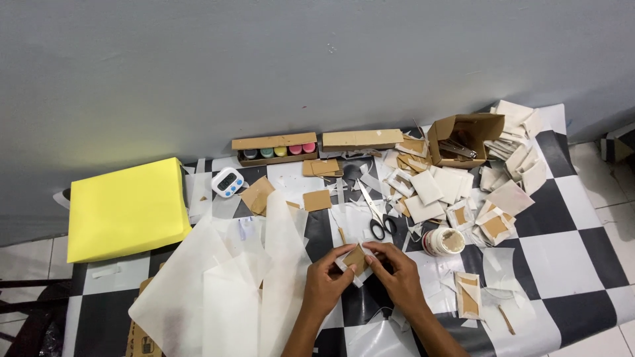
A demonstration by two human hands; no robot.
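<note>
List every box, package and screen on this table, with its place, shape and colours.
Yellow box: far left, flat, square, plain bright yellow.
Digital timer: right of the yellow box, small, white, rounded, grey screen, blue buttons.
Paint-pot box: by the wall, long brown cardboard, a row of coloured lids showing.
Closed cardboard box: beside it, long, brown.
Open carton: back right, brown, flaps up, metal clips inside.

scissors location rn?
Head view, centre of the table: the black-handled scissors lie flat just above the two hands, left of the open white glue jar, blades pointing up toward the cardboard boxes.
</note>
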